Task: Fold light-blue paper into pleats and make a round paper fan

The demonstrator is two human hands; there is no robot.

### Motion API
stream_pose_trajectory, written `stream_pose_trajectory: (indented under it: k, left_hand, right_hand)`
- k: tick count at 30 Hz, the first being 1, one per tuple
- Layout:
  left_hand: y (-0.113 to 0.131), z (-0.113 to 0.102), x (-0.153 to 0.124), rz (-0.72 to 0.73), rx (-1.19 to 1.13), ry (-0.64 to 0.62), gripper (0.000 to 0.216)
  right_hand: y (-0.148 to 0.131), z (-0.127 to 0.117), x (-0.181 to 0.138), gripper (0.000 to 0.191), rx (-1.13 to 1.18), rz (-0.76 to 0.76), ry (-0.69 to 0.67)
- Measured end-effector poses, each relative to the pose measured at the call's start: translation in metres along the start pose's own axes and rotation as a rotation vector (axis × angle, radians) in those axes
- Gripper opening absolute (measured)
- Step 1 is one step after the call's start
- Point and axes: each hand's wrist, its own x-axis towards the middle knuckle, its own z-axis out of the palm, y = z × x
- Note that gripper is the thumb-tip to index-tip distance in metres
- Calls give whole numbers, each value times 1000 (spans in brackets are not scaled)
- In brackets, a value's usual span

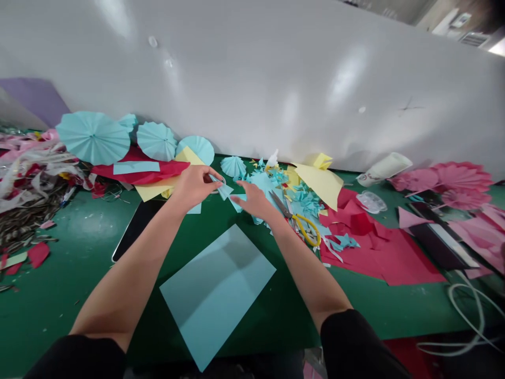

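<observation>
My left hand (195, 185) is closed on a small folded piece of light blue paper (224, 190), pinched between thumb and fingers above the table's middle. Just right of it, my right hand (253, 200) has its thumb and fingers apart, with nothing seen in them. Under and beside the right hand lie blue paper scraps (265, 183). Yellow-handled scissors (306, 227) rest to the right of that hand, blades partly over the scraps. Nearer to me, between my forearms, a large light blue sheet (219, 295) lies flat on the green table (152, 310).
Pleated blue paper rosettes (93, 138) lean along the grey wall. A dark phone (136, 231) lies partly under my left forearm. Red sheets (389, 258), a paper cup (384, 169) and pink paper fans (460, 181) are at right. Tangled ribbons and scraps (35, 173) heap up at far left.
</observation>
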Motion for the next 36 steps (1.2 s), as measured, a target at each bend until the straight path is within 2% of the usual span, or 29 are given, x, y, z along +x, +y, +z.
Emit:
stream_pose_trajectory:
  k: [1,3,7,12,15,17,18,20,22,25,31,36]
  left_hand:
    - [-1,-2,0,5,54,-1,19]
    - [-4,-5,1,16,127,-21,19]
    - [-8,-7,3,35,154,-59,20]
    - [-10,-8,5,1,77,-127,23]
    - [-10,-7,5,-30,-22,-205,28]
    - [-9,-5,4,-51,-147,-268,36]
    - [-7,-3,4,-63,-224,-296,39]
    - [-2,0,2,-80,-382,-339,41]
    - [3,1,0,-89,-500,-353,40]
    - [9,1,-4,-63,-545,-357,39]
    - [17,-3,-9,-20,-483,-244,29]
    - [25,-8,-18,83,-339,-149,21]
  right_hand:
    - [2,6,1,62,-133,-8,-46]
    - [5,15,1,70,-164,-24,-70]
    - [8,20,-1,41,-128,-30,-39]
    - [11,8,3,23,51,-9,16]
    - [3,-3,3,28,260,30,46]
    - [-6,-10,2,33,781,135,62]
    - [-11,-14,1,34,961,161,67]
    - [-21,-18,-2,35,1122,184,94]
    - [-28,-21,-6,33,1101,168,120]
    - [-34,-24,-13,29,965,93,159]
    - [-42,-31,-24,23,852,-17,284]
    - [-47,-34,-26,16,783,-150,399]
